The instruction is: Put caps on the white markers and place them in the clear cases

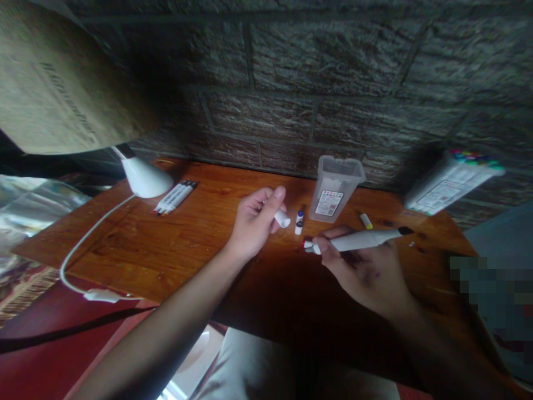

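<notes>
While the L hand (255, 218) is just left of the tub (339, 176), its thumb & fingers pinch a white cap (283, 218), a short smooth cylinder. R hand (370, 272) is in front of tub, a bit to its right, thumb & fingers pinching a marker (362, 240): long, smooth, pale barrel, dark wedge-like tip at the end pointing right of tub. Other end, by the thumb, looks grey; a red-ended bit (307, 244) is right beside it, can't tell if held or loose.

Tub = see-thru plastic, upright, tapered, squarish rim, printed label (329, 203) on front. Just L of tub: white cyl. piece (298, 222) w/ blue end & dark band. Near tub's R side: yellow-ended cap (366, 221), lying down. Farther R of tub: pack (452, 183), clear box crammed w/ markers, multicol. ends up top. Well L of tub: row of white markers (175, 197), flat, side by side; beyond them, lamp (144, 179) w/ white cone base & big rounded tan shade (62, 83). Worktop (200, 233) under tub: shiny orange-brown wood, grain & knots. Behind tub: wall (283, 61), rough dk. blocks.
</notes>
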A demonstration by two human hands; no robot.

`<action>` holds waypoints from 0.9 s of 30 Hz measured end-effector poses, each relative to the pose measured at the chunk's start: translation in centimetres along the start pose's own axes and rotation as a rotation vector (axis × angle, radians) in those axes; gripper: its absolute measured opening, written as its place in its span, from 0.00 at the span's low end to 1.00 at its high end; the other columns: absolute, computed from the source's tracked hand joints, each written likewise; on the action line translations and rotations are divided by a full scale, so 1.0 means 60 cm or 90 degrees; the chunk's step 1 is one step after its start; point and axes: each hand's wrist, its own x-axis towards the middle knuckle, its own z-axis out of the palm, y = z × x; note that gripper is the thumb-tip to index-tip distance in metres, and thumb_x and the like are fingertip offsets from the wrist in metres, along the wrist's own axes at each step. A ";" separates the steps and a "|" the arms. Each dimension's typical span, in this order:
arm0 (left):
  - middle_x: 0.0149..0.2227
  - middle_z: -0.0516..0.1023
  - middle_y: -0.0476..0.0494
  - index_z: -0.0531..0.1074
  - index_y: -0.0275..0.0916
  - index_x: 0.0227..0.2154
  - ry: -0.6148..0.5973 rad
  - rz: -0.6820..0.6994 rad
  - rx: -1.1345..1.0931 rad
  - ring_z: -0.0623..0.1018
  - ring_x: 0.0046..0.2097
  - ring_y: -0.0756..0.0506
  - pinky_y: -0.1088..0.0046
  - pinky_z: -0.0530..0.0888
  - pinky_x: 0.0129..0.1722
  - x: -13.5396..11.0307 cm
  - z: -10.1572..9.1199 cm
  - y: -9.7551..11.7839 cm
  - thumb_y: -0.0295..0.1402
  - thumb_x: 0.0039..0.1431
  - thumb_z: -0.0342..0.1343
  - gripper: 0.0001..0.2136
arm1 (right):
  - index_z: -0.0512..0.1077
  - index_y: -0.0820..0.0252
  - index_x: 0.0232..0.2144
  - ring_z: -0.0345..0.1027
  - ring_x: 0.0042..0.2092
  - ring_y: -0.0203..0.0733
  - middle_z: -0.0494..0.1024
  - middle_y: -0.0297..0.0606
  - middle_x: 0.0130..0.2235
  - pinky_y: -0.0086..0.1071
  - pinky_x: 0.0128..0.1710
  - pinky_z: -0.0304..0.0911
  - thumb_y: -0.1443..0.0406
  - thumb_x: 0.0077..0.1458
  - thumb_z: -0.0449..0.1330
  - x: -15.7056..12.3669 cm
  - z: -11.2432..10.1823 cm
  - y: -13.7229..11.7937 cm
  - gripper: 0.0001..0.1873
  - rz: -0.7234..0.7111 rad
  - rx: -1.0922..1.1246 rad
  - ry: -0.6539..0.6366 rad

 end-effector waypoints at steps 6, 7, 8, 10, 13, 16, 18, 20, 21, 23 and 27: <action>0.15 0.63 0.55 0.69 0.39 0.22 -0.027 -0.007 -0.025 0.60 0.16 0.56 0.77 0.55 0.18 -0.001 -0.002 -0.002 0.51 0.56 0.62 0.20 | 0.76 0.58 0.33 0.64 0.18 0.30 0.76 0.30 0.24 0.24 0.14 0.59 0.65 0.60 0.61 0.002 -0.005 -0.008 0.04 0.050 0.092 0.065; 0.15 0.64 0.55 0.69 0.39 0.22 -0.029 -0.006 -0.028 0.60 0.17 0.56 0.77 0.55 0.18 -0.002 -0.001 -0.003 0.50 0.56 0.62 0.20 | 0.75 0.58 0.33 0.63 0.18 0.29 0.76 0.30 0.24 0.23 0.14 0.58 0.65 0.60 0.61 0.003 -0.005 -0.012 0.04 0.045 0.102 0.071; 0.15 0.64 0.55 0.69 0.39 0.22 -0.030 -0.003 -0.031 0.60 0.17 0.56 0.77 0.56 0.18 -0.002 -0.001 -0.004 0.50 0.56 0.61 0.20 | 0.75 0.58 0.33 0.64 0.18 0.29 0.76 0.31 0.25 0.23 0.14 0.59 0.66 0.60 0.61 0.004 -0.005 -0.015 0.04 0.039 0.109 0.073; 0.15 0.64 0.55 0.69 0.39 0.23 -0.033 0.008 -0.038 0.61 0.17 0.56 0.77 0.57 0.19 -0.003 -0.001 -0.005 0.49 0.57 0.61 0.19 | 0.75 0.57 0.33 0.63 0.18 0.29 0.78 0.32 0.26 0.23 0.14 0.59 0.66 0.60 0.60 0.006 -0.004 -0.020 0.04 0.030 0.117 0.073; 0.16 0.65 0.55 0.70 0.39 0.23 -0.037 0.020 -0.038 0.62 0.18 0.55 0.77 0.57 0.19 -0.003 -0.001 -0.005 0.48 0.58 0.61 0.18 | 0.75 0.56 0.34 0.65 0.18 0.29 0.80 0.34 0.29 0.23 0.13 0.59 0.65 0.61 0.60 0.005 -0.002 -0.022 0.04 0.029 0.137 0.079; 0.16 0.65 0.54 0.70 0.39 0.22 -0.038 0.027 -0.023 0.62 0.18 0.55 0.78 0.58 0.19 -0.004 0.000 -0.002 0.49 0.56 0.62 0.19 | 0.76 0.56 0.38 0.71 0.22 0.32 0.82 0.37 0.32 0.24 0.16 0.65 0.65 0.61 0.60 0.002 0.001 -0.021 0.04 0.025 0.152 0.073; 0.16 0.66 0.53 0.69 0.38 0.21 -0.041 0.028 -0.003 0.63 0.19 0.55 0.78 0.59 0.20 -0.006 0.001 0.002 0.50 0.54 0.63 0.20 | 0.77 0.54 0.40 0.74 0.25 0.34 0.83 0.37 0.34 0.26 0.20 0.70 0.65 0.60 0.61 -0.003 0.002 -0.018 0.06 0.024 0.142 0.056; 0.17 0.67 0.53 0.70 0.38 0.21 -0.043 0.029 0.027 0.63 0.19 0.55 0.78 0.60 0.20 -0.008 0.002 0.007 0.51 0.54 0.63 0.21 | 0.77 0.52 0.43 0.75 0.26 0.35 0.83 0.36 0.35 0.27 0.22 0.72 0.66 0.60 0.62 -0.008 0.004 -0.013 0.09 0.026 0.119 0.039; 0.17 0.68 0.52 0.71 0.38 0.21 -0.045 0.030 0.042 0.63 0.18 0.55 0.78 0.60 0.19 -0.009 0.003 0.009 0.52 0.54 0.63 0.21 | 0.77 0.51 0.44 0.76 0.26 0.35 0.84 0.35 0.36 0.27 0.22 0.72 0.66 0.59 0.63 -0.010 0.005 -0.011 0.10 0.026 0.108 0.033; 0.17 0.68 0.52 0.74 0.38 0.22 -0.051 0.034 0.065 0.63 0.18 0.55 0.77 0.60 0.19 -0.011 0.003 0.012 0.52 0.54 0.62 0.21 | 0.77 0.49 0.46 0.76 0.27 0.36 0.84 0.35 0.38 0.27 0.21 0.72 0.66 0.59 0.63 -0.013 0.007 -0.009 0.13 0.027 0.089 0.016; 0.16 0.67 0.52 0.77 0.38 0.21 -0.053 0.033 0.087 0.63 0.19 0.54 0.76 0.60 0.20 -0.013 0.004 0.014 0.52 0.56 0.60 0.21 | 0.77 0.49 0.47 0.76 0.27 0.36 0.84 0.34 0.38 0.26 0.19 0.70 0.65 0.58 0.64 -0.011 0.011 -0.013 0.14 0.028 0.065 0.001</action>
